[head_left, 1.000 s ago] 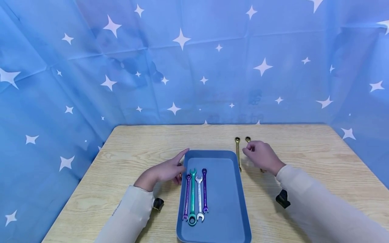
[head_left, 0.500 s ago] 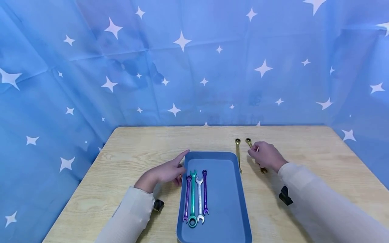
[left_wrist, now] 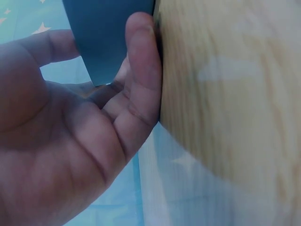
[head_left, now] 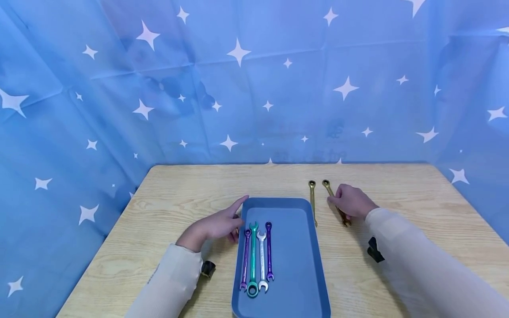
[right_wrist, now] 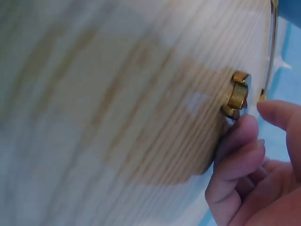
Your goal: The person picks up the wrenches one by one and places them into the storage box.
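Note:
My left hand holds the left rim of a blue-grey tray. Its index finger stretches along the far corner, and in the left wrist view the other fingers curl against the tray's outer wall. Beyond the tray's right side, my right hand is down at the table with fingers and thumb about a slanted gold combination wrench. Past the fingertips, the right wrist view shows that wrench's open end; its shaft is mostly hidden. Another gold wrench lies left of it, close to the tray.
Inside the tray's left half lie a short purple wrench, a green wrench, a silver wrench and a dark purple wrench. The wooden table ends at a blue star-patterned curtain.
My right hand has slid to the right along the slanted gold wrench, so more of its shaft shows. That wrench has hardly moved. The left hand and the tray stay where they were.

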`<move>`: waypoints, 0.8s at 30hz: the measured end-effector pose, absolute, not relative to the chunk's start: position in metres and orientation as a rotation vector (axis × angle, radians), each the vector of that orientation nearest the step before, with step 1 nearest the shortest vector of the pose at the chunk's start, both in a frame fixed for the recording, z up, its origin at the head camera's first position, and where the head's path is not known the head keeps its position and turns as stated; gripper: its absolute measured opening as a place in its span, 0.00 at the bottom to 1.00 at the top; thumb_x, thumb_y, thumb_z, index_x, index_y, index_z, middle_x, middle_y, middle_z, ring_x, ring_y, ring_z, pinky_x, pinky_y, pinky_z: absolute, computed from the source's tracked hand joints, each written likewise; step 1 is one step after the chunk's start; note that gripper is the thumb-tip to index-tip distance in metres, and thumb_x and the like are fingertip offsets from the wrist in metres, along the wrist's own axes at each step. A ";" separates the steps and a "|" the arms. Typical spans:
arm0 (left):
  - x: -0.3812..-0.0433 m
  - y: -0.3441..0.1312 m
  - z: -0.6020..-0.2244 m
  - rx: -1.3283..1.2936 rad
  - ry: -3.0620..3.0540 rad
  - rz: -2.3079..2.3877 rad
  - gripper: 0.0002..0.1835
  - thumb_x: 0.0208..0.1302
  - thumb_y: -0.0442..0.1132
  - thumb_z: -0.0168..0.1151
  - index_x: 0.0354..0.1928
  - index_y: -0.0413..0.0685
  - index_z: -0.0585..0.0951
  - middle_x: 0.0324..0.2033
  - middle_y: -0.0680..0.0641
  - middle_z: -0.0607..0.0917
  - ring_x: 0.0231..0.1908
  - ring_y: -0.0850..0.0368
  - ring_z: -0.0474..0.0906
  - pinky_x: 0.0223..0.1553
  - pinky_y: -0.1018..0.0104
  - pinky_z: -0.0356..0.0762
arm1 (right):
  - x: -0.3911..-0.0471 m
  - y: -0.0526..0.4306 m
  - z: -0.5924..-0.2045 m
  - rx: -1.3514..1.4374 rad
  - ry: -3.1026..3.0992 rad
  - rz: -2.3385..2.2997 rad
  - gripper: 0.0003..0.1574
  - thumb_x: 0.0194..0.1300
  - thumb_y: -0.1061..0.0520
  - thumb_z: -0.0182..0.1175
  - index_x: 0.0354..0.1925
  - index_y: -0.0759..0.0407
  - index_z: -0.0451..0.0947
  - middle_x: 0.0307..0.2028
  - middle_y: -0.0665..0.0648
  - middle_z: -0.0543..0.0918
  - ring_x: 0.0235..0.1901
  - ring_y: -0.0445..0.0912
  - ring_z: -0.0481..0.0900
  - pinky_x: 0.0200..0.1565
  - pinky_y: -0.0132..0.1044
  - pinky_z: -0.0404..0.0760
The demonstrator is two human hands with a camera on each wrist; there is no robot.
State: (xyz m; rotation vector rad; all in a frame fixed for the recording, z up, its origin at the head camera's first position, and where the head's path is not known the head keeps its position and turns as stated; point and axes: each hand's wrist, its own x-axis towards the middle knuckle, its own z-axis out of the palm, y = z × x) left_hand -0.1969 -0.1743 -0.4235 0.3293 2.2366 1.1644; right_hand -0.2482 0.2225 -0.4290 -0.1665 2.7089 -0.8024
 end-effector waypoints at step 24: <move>-0.196 -0.174 -0.421 0.327 2.249 1.147 0.40 0.75 0.41 0.45 0.79 0.75 0.38 0.33 0.42 0.84 0.30 0.48 0.83 0.39 0.58 0.81 | -0.256 0.216 -0.424 -0.297 2.643 -0.514 0.16 0.80 0.51 0.38 0.36 0.58 0.65 0.18 0.54 0.68 0.11 0.43 0.61 0.21 0.39 0.69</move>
